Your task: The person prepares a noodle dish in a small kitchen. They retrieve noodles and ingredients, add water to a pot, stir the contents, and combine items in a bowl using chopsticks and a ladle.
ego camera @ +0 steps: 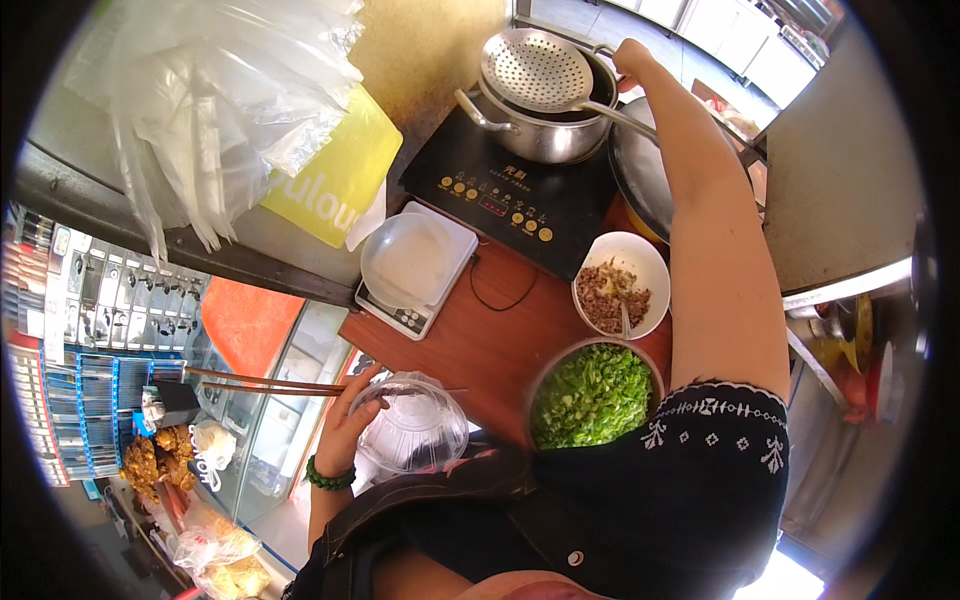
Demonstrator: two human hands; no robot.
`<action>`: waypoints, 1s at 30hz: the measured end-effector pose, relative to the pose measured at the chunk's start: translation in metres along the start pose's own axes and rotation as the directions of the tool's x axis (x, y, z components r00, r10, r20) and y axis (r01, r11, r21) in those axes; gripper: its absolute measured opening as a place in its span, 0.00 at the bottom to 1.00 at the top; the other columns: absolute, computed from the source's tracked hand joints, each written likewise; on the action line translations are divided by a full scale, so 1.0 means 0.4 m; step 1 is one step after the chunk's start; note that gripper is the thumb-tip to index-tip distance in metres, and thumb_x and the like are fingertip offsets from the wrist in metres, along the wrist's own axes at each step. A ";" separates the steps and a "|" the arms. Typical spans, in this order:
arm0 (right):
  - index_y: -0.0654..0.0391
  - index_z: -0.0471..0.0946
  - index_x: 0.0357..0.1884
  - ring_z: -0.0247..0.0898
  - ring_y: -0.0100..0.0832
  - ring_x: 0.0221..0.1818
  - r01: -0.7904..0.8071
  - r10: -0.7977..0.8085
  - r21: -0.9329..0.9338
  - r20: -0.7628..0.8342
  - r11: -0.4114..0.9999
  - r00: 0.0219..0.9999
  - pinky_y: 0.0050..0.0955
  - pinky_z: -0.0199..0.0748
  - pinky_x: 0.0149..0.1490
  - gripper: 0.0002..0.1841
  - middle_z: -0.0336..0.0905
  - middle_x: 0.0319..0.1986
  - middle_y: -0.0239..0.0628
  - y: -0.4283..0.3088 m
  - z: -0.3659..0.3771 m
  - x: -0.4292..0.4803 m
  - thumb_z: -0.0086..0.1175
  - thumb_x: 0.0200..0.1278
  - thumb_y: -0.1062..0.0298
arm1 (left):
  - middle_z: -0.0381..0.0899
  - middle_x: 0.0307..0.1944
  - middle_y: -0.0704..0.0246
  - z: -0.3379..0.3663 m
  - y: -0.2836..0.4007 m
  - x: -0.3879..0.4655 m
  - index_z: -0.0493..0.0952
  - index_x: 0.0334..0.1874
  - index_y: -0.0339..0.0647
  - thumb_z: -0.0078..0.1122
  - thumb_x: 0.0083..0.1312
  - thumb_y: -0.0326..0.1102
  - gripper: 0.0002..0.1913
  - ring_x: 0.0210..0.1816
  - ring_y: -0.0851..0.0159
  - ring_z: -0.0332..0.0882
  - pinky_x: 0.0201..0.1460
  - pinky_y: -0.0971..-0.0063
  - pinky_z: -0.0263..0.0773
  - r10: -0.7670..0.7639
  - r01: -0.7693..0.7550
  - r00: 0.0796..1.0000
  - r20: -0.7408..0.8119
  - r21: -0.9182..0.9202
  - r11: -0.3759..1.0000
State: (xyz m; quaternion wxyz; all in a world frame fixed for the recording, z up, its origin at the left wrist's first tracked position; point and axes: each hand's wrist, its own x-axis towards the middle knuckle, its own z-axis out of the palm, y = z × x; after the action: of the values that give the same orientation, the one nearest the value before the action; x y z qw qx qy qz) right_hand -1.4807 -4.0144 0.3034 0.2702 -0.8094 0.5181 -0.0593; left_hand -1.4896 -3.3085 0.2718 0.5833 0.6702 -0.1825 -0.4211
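In my left hand (352, 420) are a clear plastic bowl (420, 424) and a pair of wooden chopsticks (262, 386) that point left. My right hand (634, 61) reaches to the far side of a steel pot (555, 139) on a black induction cooker (487, 187); its fingers are at the pot's handle, and their grip is not clear. A perforated steel skimmer (536, 71) lies across the pot. Closer to me are a white bowl (621, 281) of minced brown food with a spoon in it and a round container of chopped green onions (592, 397).
A digital scale (442, 225) bears a translucent round bowl (409, 259). Plastic bags (217, 112) hang at the upper left. A large metal lid (645, 165) sits beside the cooker, partly behind my right arm. A thin black cable (499, 307) loops over the wooden counter (465, 360).
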 end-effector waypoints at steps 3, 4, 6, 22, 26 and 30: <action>0.69 0.81 0.40 0.85 0.45 0.26 -0.044 0.039 -0.056 -0.101 0.997 0.994 0.40 0.84 0.32 0.11 0.85 0.31 0.53 -0.007 0.006 0.017 0.48 0.62 0.76 | 0.69 0.52 0.68 -0.003 -0.001 0.003 0.70 0.68 0.35 0.58 0.68 0.35 0.26 0.52 0.67 0.72 0.59 0.73 0.66 0.015 -0.014 0.999 -0.035 0.011 1.000; 0.67 0.82 0.43 0.86 0.46 0.34 -0.065 0.057 -0.072 -0.114 0.995 0.992 0.42 0.84 0.40 0.13 0.85 0.36 0.52 -0.008 0.004 0.008 0.50 0.63 0.71 | 0.69 0.52 0.68 -0.005 -0.002 0.002 0.70 0.68 0.34 0.58 0.68 0.35 0.26 0.52 0.67 0.73 0.59 0.73 0.66 0.027 -0.027 0.999 -0.041 0.013 1.000; 0.65 0.83 0.44 0.84 0.47 0.42 0.107 -0.157 -0.309 -0.144 0.945 0.977 0.43 0.81 0.47 0.14 0.85 0.41 0.51 -0.019 -0.011 -0.030 0.52 0.63 0.68 | 0.69 0.52 0.68 -0.007 -0.007 -0.004 0.70 0.68 0.34 0.58 0.68 0.34 0.26 0.51 0.67 0.73 0.59 0.74 0.67 0.049 -0.048 0.997 -0.054 0.021 0.999; 0.60 0.78 0.25 0.65 0.28 0.12 0.272 -0.267 -0.061 0.081 0.960 0.960 0.31 0.66 0.19 0.13 0.69 0.13 0.34 0.080 -0.107 -0.558 0.60 0.57 0.60 | 0.75 0.56 0.62 -0.052 -0.094 -0.110 0.59 0.72 0.27 0.52 0.70 0.39 0.32 0.51 0.67 0.73 0.59 0.73 0.67 0.114 -0.098 0.986 0.123 -0.131 0.986; 0.60 0.79 0.32 0.71 0.31 0.19 0.187 -0.184 0.090 -0.040 0.978 0.982 0.30 0.71 0.25 0.16 0.75 0.20 0.37 0.097 -0.211 -0.951 0.58 0.64 0.54 | 0.75 0.59 0.61 -0.089 -0.123 -0.166 0.62 0.71 0.30 0.52 0.70 0.39 0.31 0.52 0.65 0.74 0.59 0.71 0.68 0.130 -0.101 0.971 0.202 -0.148 0.984; 0.57 0.76 0.55 0.63 0.20 0.13 0.263 -0.253 0.263 -0.074 0.928 0.965 0.23 0.61 0.19 0.21 0.70 0.17 0.29 0.230 -0.209 -1.441 0.60 0.60 0.62 | 0.74 0.59 0.63 -0.152 -0.171 -0.218 0.66 0.68 0.28 0.48 0.72 0.40 0.27 0.54 0.65 0.72 0.60 0.71 0.65 0.153 -0.101 0.949 0.277 -0.191 0.976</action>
State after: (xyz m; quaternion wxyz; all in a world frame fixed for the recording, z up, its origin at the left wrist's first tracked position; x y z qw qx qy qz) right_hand -1.8493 -3.5732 0.4344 0.3581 -0.8244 0.3994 -0.1804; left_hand -1.5098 -3.1889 0.2365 0.6326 0.5342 -0.2713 -0.4907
